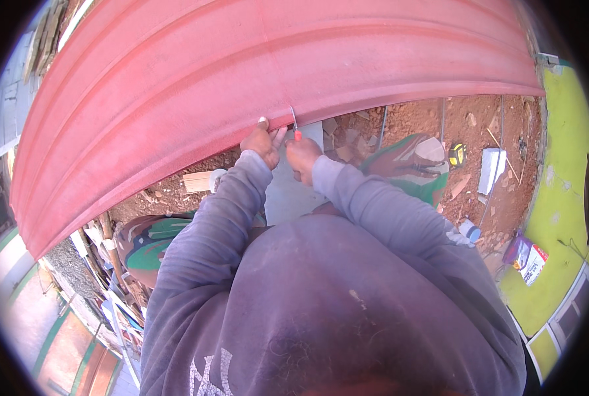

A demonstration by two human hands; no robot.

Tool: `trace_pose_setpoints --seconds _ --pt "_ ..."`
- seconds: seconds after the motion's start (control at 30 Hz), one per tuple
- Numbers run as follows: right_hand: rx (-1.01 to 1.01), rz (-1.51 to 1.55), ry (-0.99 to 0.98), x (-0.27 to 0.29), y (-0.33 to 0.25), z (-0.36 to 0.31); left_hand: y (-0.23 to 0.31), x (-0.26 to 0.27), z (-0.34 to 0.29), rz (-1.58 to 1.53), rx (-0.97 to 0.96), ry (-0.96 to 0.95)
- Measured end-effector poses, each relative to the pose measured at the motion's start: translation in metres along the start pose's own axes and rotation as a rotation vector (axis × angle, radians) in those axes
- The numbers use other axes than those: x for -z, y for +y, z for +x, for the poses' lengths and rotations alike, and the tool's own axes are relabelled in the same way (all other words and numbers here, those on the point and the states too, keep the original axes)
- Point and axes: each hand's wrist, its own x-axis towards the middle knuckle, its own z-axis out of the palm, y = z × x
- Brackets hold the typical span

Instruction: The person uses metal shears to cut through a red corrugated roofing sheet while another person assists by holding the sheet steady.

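A large red ribbed roofing sheet [334,56] spans the upper part of the head view, its lower edge facing me. My left hand [262,142] pinches that edge, thumb on top and fingers partly hidden beneath. Just to its right, my right hand [304,158] is closed around a hand tool with a red handle [298,134]. The tool's thin metal shaft or blade [294,115] points away from me and overlaps the sheet's edge. Its exact kind is unclear. Between my forearms lies a flat grey slab or sheet [288,195].
Reddish soil with rubble lies below the sheet. To the right are a yellow-black tape measure [457,155], a white block [492,170], a purple packet [524,257] and a yellow-green wall [562,152]. A wood offcut [197,181] lies left of my left forearm.
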Motion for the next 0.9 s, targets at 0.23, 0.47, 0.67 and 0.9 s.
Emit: trace_pose_setpoints --seconds 0.23,0.47,0.67,0.9 --pt "-0.232 0.265 0.089 -0.001 -0.044 -0.029 0.001 0.001 0.002 0.098 0.078 -0.008" --pt "0.391 -0.815 -0.093 0.023 0.007 0.031 -0.005 0.002 0.018 0.118 0.114 0.012" --pt "0.218 -0.785 -0.009 0.005 0.034 0.071 0.000 0.008 0.024 0.344 0.168 0.078" --pt "0.251 -0.286 -0.095 0.022 0.077 0.101 0.048 -0.005 -0.022 2.108 -0.899 -0.294"
